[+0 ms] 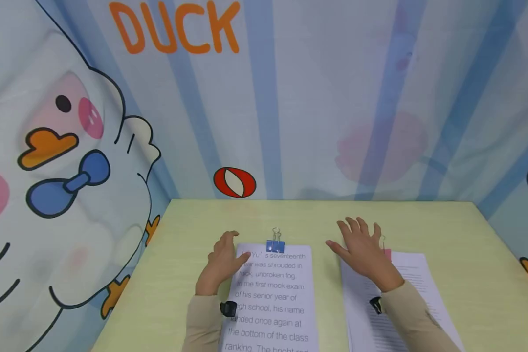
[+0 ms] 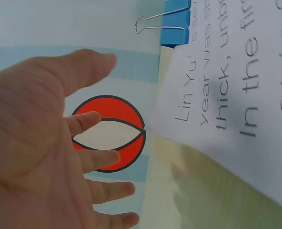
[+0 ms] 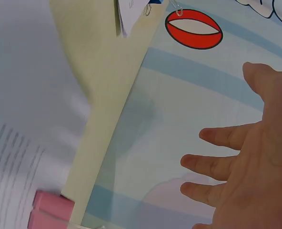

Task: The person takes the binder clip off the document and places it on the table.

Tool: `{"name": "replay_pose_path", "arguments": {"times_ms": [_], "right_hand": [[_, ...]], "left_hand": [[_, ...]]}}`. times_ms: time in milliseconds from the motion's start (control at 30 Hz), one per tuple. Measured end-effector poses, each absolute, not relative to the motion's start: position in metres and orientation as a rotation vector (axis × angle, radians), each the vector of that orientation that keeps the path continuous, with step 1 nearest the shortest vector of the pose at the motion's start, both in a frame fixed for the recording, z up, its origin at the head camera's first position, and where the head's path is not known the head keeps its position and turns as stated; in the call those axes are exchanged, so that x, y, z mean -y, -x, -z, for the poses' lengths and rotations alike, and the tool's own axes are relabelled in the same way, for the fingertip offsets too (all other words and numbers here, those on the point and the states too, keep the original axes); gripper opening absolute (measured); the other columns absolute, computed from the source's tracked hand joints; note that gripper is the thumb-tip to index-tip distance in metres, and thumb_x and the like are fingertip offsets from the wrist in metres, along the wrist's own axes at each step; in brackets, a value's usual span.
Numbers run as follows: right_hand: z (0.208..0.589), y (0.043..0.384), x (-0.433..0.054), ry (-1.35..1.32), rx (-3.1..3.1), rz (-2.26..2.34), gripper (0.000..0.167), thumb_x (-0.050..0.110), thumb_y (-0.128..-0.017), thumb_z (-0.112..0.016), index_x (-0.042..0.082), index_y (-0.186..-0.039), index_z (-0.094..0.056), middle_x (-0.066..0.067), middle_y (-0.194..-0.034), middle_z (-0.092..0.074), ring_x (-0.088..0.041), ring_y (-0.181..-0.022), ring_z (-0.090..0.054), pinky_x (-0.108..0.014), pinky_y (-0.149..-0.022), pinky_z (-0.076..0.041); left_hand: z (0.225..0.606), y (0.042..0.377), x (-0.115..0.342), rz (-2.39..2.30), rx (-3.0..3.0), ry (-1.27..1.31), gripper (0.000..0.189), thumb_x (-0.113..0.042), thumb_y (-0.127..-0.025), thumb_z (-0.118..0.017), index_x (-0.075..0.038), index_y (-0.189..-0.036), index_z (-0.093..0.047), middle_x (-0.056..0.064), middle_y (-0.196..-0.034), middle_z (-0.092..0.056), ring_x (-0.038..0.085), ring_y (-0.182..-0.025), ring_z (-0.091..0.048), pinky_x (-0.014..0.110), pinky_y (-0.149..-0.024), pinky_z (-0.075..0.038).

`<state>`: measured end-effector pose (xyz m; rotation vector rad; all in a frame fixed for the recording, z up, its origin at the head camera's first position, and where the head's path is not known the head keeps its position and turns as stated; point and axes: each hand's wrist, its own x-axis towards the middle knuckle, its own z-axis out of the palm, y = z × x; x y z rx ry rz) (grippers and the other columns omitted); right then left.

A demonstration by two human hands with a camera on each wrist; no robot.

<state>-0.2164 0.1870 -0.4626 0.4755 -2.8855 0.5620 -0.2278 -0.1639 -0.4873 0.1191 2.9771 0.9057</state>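
Two stacks of printed paper lie side by side on a pale yellow table. The left paper stack (image 1: pixel 270 303) carries large print and has a blue binder clip (image 1: pixel 275 246) at its top edge. Small print covers the right paper stack (image 1: pixel 405 278), held at the top by a pink binder clip (image 3: pixel 50 211), mostly hidden behind the hand in the head view. My left hand (image 1: pixel 222 264) hovers by the left stack's upper left corner, fingers spread, holding nothing. Over the right stack's upper left part, my right hand (image 1: pixel 363 249) is spread and holds nothing.
The yellow table (image 1: pixel 158 293) ends at the back against a striped blue-and-white cloth (image 1: pixel 308 98) with duck pictures. A red-and-white ball (image 1: pixel 222 183) is printed on it. A strip of table runs between the two stacks.
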Motion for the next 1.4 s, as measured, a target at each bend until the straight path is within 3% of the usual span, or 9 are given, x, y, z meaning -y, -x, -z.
{"name": "replay_pose_path", "arguments": {"times_ms": [100, 400, 900, 1200, 1400], "right_hand": [[0.462, 0.221, -0.180, -0.476, 2.891, -0.573, 0.065, 0.045, -0.102, -0.055, -0.006, -0.142, -0.048, -0.033, -0.144, -0.043, -0.056, -0.137, -0.030, -0.078, -0.102, -0.008], [0.465, 0.233, -0.154, -0.481, 2.919, -0.750, 0.063, 0.043, -0.102, -0.055, -0.006, -0.142, -0.049, -0.030, -0.143, -0.045, -0.052, -0.137, -0.032, -0.078, -0.103, -0.006], [0.477, 0.257, -0.131, -0.468, 2.930, -0.913, 0.052, 0.038, -0.102, -0.058, -0.003, -0.134, -0.059, -0.024, -0.140, -0.053, -0.046, -0.137, -0.035, -0.076, -0.105, -0.006], [0.480, 0.268, -0.105, -0.505, 2.911, -1.009, 0.046, 0.031, -0.101, -0.061, -0.001, -0.134, -0.060, -0.022, -0.138, -0.056, -0.046, -0.134, -0.040, -0.075, -0.105, -0.012], [0.488, 0.276, -0.090, -0.503, 2.954, -1.009, 0.051, 0.030, -0.100, -0.062, -0.003, -0.138, -0.055, -0.024, -0.138, -0.055, -0.047, -0.132, -0.043, -0.075, -0.105, -0.016]], "left_hand": [[0.488, 0.233, 0.158, -0.950, -2.941, -0.082, 0.069, -0.025, -0.095, -0.070, -0.003, -0.149, -0.034, 0.023, -0.150, -0.040, 0.044, -0.132, -0.041, 0.066, -0.103, -0.031], [0.496, 0.241, 0.147, -1.085, -2.898, -0.012, 0.088, -0.014, -0.090, -0.074, -0.007, -0.160, -0.021, 0.024, -0.160, -0.029, 0.051, -0.141, -0.030, 0.073, -0.107, -0.022], [0.515, 0.245, 0.140, -1.003, -2.988, 0.013, 0.081, -0.003, -0.079, -0.079, -0.004, -0.152, -0.041, 0.029, -0.152, -0.037, 0.055, -0.135, -0.034, 0.073, -0.102, -0.027], [0.517, 0.245, 0.144, -1.015, -3.004, 0.015, 0.084, 0.003, -0.074, -0.079, -0.005, -0.151, -0.044, 0.027, -0.149, -0.042, 0.053, -0.132, -0.038, 0.071, -0.102, -0.028], [0.519, 0.245, 0.144, -0.997, -3.014, 0.017, 0.087, 0.005, -0.071, -0.082, -0.006, -0.150, -0.046, 0.027, -0.144, -0.047, 0.052, -0.130, -0.040, 0.070, -0.101, -0.030]]}}
